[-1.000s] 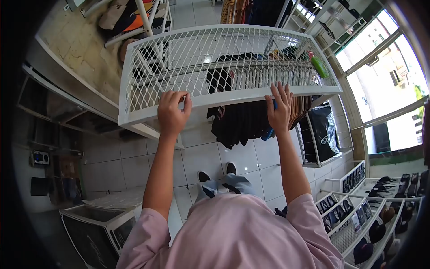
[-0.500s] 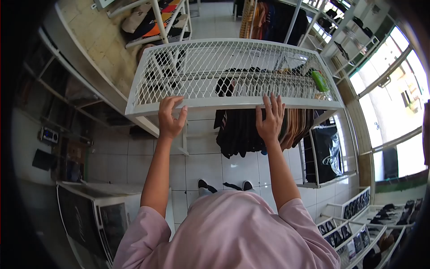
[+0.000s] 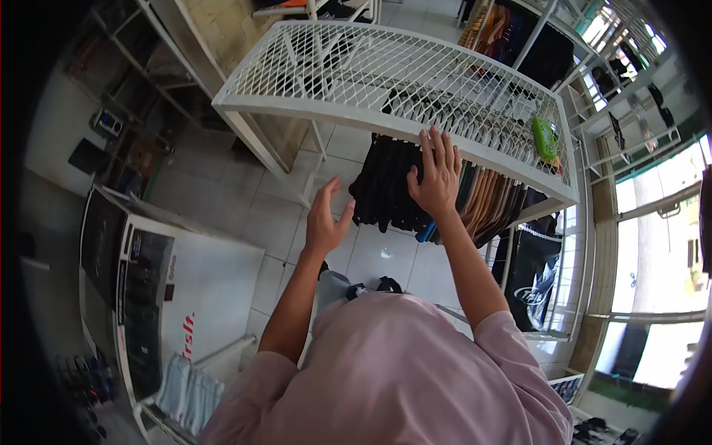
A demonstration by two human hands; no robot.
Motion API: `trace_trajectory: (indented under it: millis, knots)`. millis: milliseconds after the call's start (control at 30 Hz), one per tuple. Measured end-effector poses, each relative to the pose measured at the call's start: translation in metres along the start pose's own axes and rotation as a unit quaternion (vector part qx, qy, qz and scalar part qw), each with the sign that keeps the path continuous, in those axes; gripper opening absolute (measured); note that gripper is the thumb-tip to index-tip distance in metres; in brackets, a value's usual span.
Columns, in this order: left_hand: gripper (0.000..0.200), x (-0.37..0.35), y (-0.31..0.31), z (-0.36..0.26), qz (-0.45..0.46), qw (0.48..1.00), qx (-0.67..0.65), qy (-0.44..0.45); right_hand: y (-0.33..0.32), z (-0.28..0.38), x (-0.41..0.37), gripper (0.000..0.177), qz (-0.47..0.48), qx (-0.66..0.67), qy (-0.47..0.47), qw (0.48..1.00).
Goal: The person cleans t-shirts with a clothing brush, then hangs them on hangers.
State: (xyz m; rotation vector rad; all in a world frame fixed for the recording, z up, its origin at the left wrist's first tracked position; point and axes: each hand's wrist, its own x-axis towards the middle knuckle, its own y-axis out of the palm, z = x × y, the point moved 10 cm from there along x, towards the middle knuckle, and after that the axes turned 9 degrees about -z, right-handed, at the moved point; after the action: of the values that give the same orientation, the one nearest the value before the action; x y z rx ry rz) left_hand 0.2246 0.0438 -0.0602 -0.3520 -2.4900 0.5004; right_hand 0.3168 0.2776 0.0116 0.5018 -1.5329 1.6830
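A white metal rack with a mesh top (image 3: 259,104) stands in front of me. My right hand (image 3: 437,174) lies against its front edge with the fingers stretched out and apart, holding nothing. Off the rack, my left hand (image 3: 326,219) hangs in the air, thumb and fingers apart, with nothing in it. Dark garments (image 3: 386,182) hang on the rail below the mesh, close to both hands. Brown garments (image 3: 486,204) hang further right. A green packet (image 3: 545,138) rests on the right end of the mesh.
At the left stands a white cabinet (image 3: 211,271) with red lettering, and pale garments (image 3: 189,389) hang below it. A black bag with white print (image 3: 535,274) hangs at the right, beside the window (image 3: 660,259). Tiled floor (image 3: 386,256) shows beneath the rack.
My left hand has let go of the rack's front edge and dropped down toward me. The right hand stays at the edge. My view has turned, so the rack now sits aslant.
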Motion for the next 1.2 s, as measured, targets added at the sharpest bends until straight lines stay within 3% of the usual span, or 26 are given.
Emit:
trace_trajectory:
  millis: [133, 300, 400, 600, 700, 800, 833, 1033, 1200]
  knots:
    - [0.059, -0.067, 0.003, 0.003, 0.020, 0.989, -0.024, -0.142, -0.004, 0.001, -0.003, 0.078, -0.025, 0.034, 0.004, 0.999]
    - [0.054, -0.104, 0.009, 0.010, 0.084, 0.987, 0.003, -0.140, -0.019, -0.001, -0.029, 0.066, -0.007, 0.059, 0.036, 0.998]
    - [0.052, -0.105, 0.019, 0.008, 0.113, 0.978, 0.003, -0.174, -0.015, -0.019, -0.077, 0.068, 0.021, 0.147, 0.191, 0.970]
    - [0.046, -0.091, 0.058, 0.005, 0.206, 0.971, -0.020, -0.123, -0.027, -0.046, -0.174, 0.061, 0.063, 0.154, 0.317, 0.934]
    - [0.042, -0.085, 0.088, 0.001, 0.254, 0.960, -0.061, -0.106, -0.049, -0.063, -0.212, 0.049, 0.087, 0.074, 0.316, 0.942]
    - [0.037, -0.094, 0.138, -0.006, 0.340, 0.934, -0.082, -0.071, -0.082, -0.090, -0.261, 0.040, 0.112, 0.066, 0.479, 0.868]
    - [0.035, -0.098, 0.157, -0.011, 0.365, 0.924, -0.097, -0.056, -0.097, -0.098, -0.275, 0.035, 0.083, 0.039, 0.481, 0.872]
    - [0.038, -0.147, 0.238, -0.075, 0.543, 0.829, -0.131, 0.023, -0.182, -0.106, -0.371, 0.032, 0.007, -0.021, 0.628, 0.778]
    - [0.042, -0.201, 0.297, -0.139, 0.648, 0.750, -0.131, 0.027, -0.228, -0.143, -0.445, 0.031, -0.076, -0.033, 0.731, 0.678]
